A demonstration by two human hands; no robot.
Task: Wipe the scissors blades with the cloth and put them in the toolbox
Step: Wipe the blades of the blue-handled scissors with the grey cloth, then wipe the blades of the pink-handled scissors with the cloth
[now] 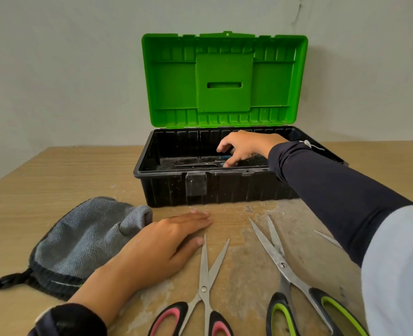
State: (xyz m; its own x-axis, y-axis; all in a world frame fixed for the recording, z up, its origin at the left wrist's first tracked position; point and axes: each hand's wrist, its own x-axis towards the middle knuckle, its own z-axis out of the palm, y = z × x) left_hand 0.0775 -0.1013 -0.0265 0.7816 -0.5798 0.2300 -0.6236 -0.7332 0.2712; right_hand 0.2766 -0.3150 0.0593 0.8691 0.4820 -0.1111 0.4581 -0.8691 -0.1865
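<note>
The black toolbox (227, 187) stands open at the back of the table, its green lid (224, 81) upright. My right hand (243, 146) reaches inside it, fingers on the blue handle of a pair of scissors (200, 164) lying on the box floor, blades pointing left. My left hand (161, 243) rests flat on the table, fingers together, holding nothing. The grey cloth (79, 241) lies crumpled just left of it. Pink-handled scissors (206, 282) lie open in front of me. Green-handled scissors (283, 265) lie open to their right.
A blade tip of another pair of scissors (327, 238) pokes out from behind my right sleeve. The wooden table (55, 170) is scuffed and stained near the scissors. A plain wall stands close behind the toolbox.
</note>
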